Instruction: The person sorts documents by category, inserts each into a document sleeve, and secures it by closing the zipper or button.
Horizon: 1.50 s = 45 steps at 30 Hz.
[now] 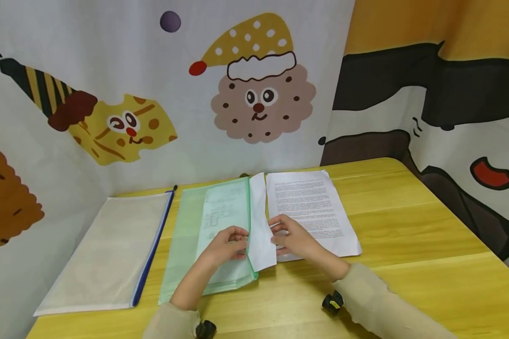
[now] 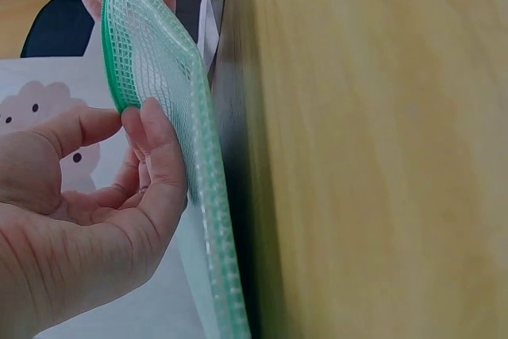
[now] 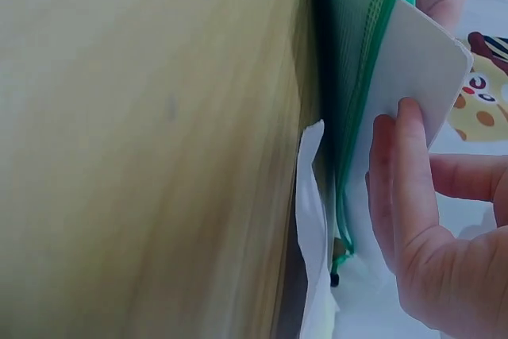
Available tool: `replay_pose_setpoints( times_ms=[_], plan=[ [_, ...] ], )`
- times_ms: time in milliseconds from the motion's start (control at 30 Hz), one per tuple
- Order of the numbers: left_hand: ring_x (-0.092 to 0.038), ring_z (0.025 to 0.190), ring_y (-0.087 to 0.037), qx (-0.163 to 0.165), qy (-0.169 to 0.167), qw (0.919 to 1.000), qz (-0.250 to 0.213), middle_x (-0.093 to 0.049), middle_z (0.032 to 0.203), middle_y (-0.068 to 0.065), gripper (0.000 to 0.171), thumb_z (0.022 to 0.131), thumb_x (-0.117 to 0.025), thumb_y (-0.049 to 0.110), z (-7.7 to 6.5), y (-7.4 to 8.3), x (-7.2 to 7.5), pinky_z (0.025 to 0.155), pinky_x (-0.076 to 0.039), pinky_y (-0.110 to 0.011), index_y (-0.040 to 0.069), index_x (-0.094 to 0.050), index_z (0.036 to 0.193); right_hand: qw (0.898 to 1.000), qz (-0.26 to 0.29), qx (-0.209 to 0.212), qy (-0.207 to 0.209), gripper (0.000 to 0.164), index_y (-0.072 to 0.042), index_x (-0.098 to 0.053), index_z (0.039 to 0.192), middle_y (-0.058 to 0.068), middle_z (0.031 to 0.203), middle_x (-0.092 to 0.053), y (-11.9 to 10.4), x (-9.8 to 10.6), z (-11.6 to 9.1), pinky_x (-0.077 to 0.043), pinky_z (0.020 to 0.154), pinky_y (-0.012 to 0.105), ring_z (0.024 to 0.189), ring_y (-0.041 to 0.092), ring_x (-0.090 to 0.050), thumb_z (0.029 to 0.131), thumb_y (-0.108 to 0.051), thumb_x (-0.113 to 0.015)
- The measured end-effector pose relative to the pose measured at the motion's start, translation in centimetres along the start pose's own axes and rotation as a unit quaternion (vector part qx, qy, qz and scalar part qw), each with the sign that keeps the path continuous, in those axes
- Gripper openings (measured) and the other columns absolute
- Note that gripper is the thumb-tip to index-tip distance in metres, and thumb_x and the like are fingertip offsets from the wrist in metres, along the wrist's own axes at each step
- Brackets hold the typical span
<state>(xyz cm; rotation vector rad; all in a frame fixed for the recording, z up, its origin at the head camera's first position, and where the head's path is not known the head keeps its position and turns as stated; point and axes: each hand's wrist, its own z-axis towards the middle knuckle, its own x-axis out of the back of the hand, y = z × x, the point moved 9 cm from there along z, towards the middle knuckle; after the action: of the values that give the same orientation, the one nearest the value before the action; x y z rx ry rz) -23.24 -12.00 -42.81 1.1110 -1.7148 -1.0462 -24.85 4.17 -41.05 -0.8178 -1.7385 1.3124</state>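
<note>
We start at the left-hand grip (image 1: 228, 244): narrow, thumb and fingertips pinching the green zip edge (image 2: 111, 49) of the green mesh pouch (image 1: 182, 240). We have the right-hand grip (image 1: 294, 237) narrow too, fingers on one face of the white paper (image 1: 260, 226) and the thumb round by its free edge; the thumb tip is hidden in the right wrist view. We see that paper partly inside the pouch, sticking out past the zip edge on its right side, lifted off the bench (image 1: 415, 235). We place the pouch left of the bench's middle, its top reaching the far edge; more paper with faint print shows through the mesh. We find the printed stack (image 1: 307, 200) just right of the pouch, also up by the far edge, text side up, its left margin overlapped by the white paper in the head view. We put the clear pouch (image 1: 110, 254) with a blue zip well left, flat along the bench's left edge. We note beige sleeves (image 1: 377, 301) over the near edge, a black wrist camera (image 1: 332, 302) at each cuff. We get a cartoon-print curtain (image 1: 195, 155) behind the far edge.
</note>
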Motion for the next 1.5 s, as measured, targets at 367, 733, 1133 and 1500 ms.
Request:
replay_pose_setpoints(
  times_ms=[367, 733, 1133, 1500],
  plan=[
    [-0.056, 0.080, -0.014, -0.016, -0.011, 0.9998, -0.006, -0.051, 0.098, -0.004, 0.029, 0.098, -0.056, 0.006, -0.3, 0.0, 0.1, 0.077, -0.059, -0.030, -0.006, -0.053, 0.124, 1.000, -0.021, 0.007, -0.006, 0.033, 0.005, -0.051, 0.127, 0.024, 0.118, -0.058, -0.4, -1.8, 0.6, -0.062, 0.069, 0.035, 0.085, 0.017, -0.067, 0.095, 0.004, -0.057],
    [-0.056, 0.078, -0.013, -0.025, -0.013, 0.9996, -0.002, -0.053, 0.096, -0.005, 0.027, 0.098, -0.055, 0.005, -0.3, 0.3, 0.0, 0.076, -0.059, -0.029, -0.006, -0.053, 0.122, 1.000, -0.030, 0.002, -0.002, 0.030, 0.004, -0.055, 0.125, 0.023, 0.118, -0.060, -0.8, -2.6, 1.3, -0.062, 0.067, 0.034, 0.087, 0.018, -0.065, 0.095, 0.002, -0.059],
    [-0.057, 0.077, -0.013, -0.030, -0.007, 0.9995, 0.005, -0.053, 0.095, -0.005, 0.027, 0.096, -0.054, 0.003, -0.5, 0.4, 0.3, 0.077, -0.060, -0.031, -0.006, -0.054, 0.122, 0.994, -0.112, 0.020, 0.002, 0.026, 0.001, -0.061, 0.116, 0.018, 0.107, -0.066, -1.5, -3.1, 2.0, -0.059, 0.058, 0.033, 0.071, 0.015, -0.064, 0.091, 0.006, -0.062],
    [-0.055, 0.080, -0.012, -0.062, 0.000, 0.9978, 0.023, -0.055, 0.096, -0.005, 0.027, 0.094, -0.052, 0.002, -0.9, 0.9, 0.6, 0.075, -0.060, -0.033, -0.006, -0.057, 0.120, 0.992, -0.127, 0.021, -0.001, 0.026, 0.000, -0.061, 0.113, 0.019, 0.105, -0.068, -1.4, -3.6, 2.6, -0.058, 0.058, 0.034, 0.061, 0.022, -0.064, 0.088, 0.007, -0.062]
  ],
)
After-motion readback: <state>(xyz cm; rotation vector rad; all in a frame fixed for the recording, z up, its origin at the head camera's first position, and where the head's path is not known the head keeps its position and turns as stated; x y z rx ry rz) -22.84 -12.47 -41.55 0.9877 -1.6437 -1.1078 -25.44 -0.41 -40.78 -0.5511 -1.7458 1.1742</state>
